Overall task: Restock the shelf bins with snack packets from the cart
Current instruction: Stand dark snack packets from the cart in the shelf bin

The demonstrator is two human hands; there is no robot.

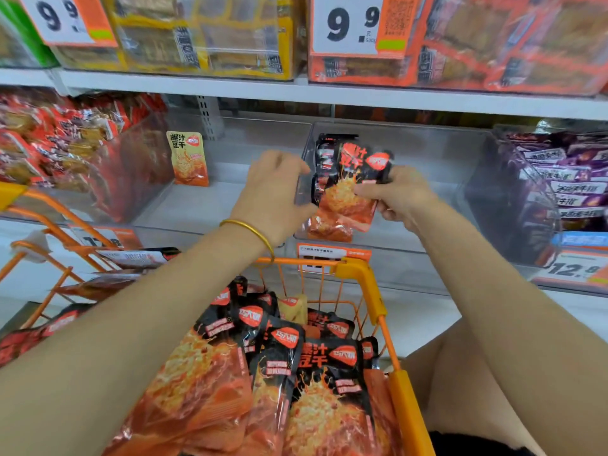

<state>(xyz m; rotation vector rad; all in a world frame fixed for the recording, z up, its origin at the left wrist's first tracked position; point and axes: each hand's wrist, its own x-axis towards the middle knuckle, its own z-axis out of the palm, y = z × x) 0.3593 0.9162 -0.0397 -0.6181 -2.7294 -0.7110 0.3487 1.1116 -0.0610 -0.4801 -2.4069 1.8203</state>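
A stack of black-and-red snack packets [348,189] is pinched at its right edge by the right hand [399,195], with the thumb pressed on the front packet and the fingers curled behind. At nine o'clock of the stack, the left hand [276,192] is held with its fingers curled toward the stack's left edge. Whether the packets are gripped or only touched by it cannot be told, as the fingertips are hidden by the back of the hand. A gold bangle [250,232] is worn on the left wrist.

The stack is held upright inside the front of the clear middle bin [427,149]. A few loose packets [329,230] of the same kind are seen on the bin floor at six o'clock of the stack.

At six o'clock of the bin, the orange cart [362,274] is piled with more of the same packets [312,373]. The clear bin at nine o'clock is occupied only by one yellow packet [189,158], stood upright against its left wall. Farther toward nine o'clock, a bin is heaped with red packets [65,153]. At three o'clock, a bin is filled with purple packets [566,179]. On the shelf at twelve o'clock, a price card [345,24] marked 9.9 is hung before packed bins.
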